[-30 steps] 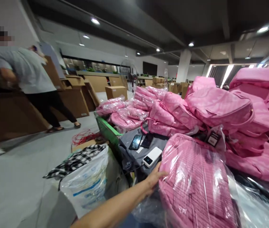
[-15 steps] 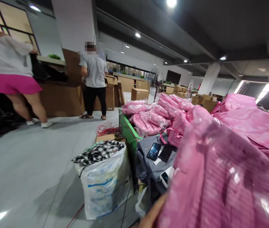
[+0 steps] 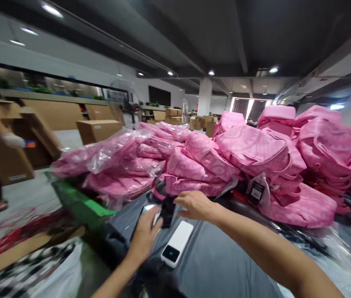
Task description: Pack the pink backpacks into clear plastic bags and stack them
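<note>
My left hand (image 3: 145, 232) is over a phone (image 3: 148, 210) at the left end of the grey cloth (image 3: 225, 252), covering much of it. Its fingers are spread and somewhat blurred; whether they touch the phone I cannot tell. Just right of a second dark phone (image 3: 167, 212), my right hand (image 3: 196, 205) reaches leftward, fingers apart, holding nothing. Closer to me lies a white power bank (image 3: 184, 234) with a lit display. Unwrapped pink backpacks (image 3: 191, 165) are stacked behind my right hand, one with a black tag (image 3: 256, 191). Plastic-wrapped pink bags (image 3: 122, 182) are piled to the left.
A green-sided container (image 3: 79, 203) holds the wrapped bags. On the floor at left are red cords (image 3: 17, 231) and a white sack (image 3: 66, 273) with checked cloth. Cardboard boxes (image 3: 97, 130) stand behind. A person's gloved hand (image 3: 13, 140) shows at far left.
The view has swung right. The wrapped pink bag at my hand is no longer in front of me; a wrapped bag lies atop the left pile. Both hands are now over the grey cloth.
</note>
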Motion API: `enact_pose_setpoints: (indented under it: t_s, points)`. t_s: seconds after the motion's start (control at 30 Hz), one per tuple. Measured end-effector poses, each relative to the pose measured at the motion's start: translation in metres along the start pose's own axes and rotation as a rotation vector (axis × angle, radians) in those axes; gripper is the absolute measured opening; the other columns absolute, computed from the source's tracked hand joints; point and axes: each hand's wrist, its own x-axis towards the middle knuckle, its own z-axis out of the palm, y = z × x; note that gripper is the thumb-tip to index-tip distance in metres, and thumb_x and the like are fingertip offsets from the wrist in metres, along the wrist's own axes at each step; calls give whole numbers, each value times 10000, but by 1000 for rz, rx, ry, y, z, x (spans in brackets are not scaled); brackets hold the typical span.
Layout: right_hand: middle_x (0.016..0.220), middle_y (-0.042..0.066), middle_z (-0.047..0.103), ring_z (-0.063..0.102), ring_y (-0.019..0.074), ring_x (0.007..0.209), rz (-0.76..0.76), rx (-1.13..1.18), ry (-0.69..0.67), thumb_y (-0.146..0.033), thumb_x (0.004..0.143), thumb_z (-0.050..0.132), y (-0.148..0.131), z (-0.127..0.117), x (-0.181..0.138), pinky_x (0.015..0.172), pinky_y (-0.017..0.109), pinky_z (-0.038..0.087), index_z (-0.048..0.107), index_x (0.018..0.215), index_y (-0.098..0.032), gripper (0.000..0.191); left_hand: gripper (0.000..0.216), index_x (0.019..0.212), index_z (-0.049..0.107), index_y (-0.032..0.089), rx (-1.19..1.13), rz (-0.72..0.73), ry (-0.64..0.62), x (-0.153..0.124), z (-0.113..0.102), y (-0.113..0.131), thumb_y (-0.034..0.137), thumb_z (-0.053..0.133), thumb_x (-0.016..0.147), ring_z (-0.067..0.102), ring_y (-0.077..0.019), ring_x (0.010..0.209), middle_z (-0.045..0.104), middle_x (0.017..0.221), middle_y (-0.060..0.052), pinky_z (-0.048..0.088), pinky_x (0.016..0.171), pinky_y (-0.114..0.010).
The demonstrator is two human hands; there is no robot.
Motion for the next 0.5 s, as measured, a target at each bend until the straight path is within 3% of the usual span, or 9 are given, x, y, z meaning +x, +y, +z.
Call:
enact_pose_setpoints:
  t_s: [0.03,0.1,0.17,0.23,0.3,0.37,0.5]
  points:
    - [1006,41,732,697,206,965,55,-87,-19,-196,876,703,18,-2,-7,891,289,524,731,1006,-205,133,512,1174,697,237,38,121,-122,-26,33,-11,594,407,949,642,-329,1231,703,1296,-98,528,1059,-516]
    - [1114,122,733,665,248,1096,187,-248,-30,-121,887,631,63,-17,-21,1017,347,475,737,1016,-156,171,483,1376,631,284,163,365,-316,-69,92,-25,460,379,1004,588,-285,1337,616,1462,-83,537,1066,-449]
    - [1329,212,653,578,293,1275,337,-390,-3,-77,909,539,112,-41,-34,1122,419,399,695,1210,-112,342,594,1529,479,317,278,586,-399,-96,136,-32,541,482,979,541,-313,1387,530,1544,-92,526,1075,-445]
    - [1486,253,526,468,335,1399,499,-526,36,-53,897,489,156,-68,-49,1168,495,331,577,1405,-86,517,791,1587,356,330,360,771,-448,-111,163,-36,679,560,906,571,-354,1350,540,1524,-123,533,1040,-468]
    - [1503,277,497,445,368,1413,641,-636,60,-40,875,475,190,-87,-67,1151,543,325,507,1471,-55,597,837,1592,304,349,421,861,-471,-117,175,-40,705,581,887,636,-358,1270,617,1440,-134,538,994,-472]
    - [1411,321,560,518,390,1332,738,-710,60,-20,868,460,211,-95,-84,1084,537,385,554,1408,3,549,803,1587,289,364,446,859,-508,-118,175,-42,683,573,907,655,-348,1243,651,1397,-126,518,994,-466]
    - [1152,344,677,650,351,1095,806,-763,18,24,891,455,218,-97,-95,892,429,479,700,1138,39,349,843,1586,322,346,399,744,-675,-111,152,-31,774,511,884,530,-365,1390,523,1526,-142,401,1135,-518]
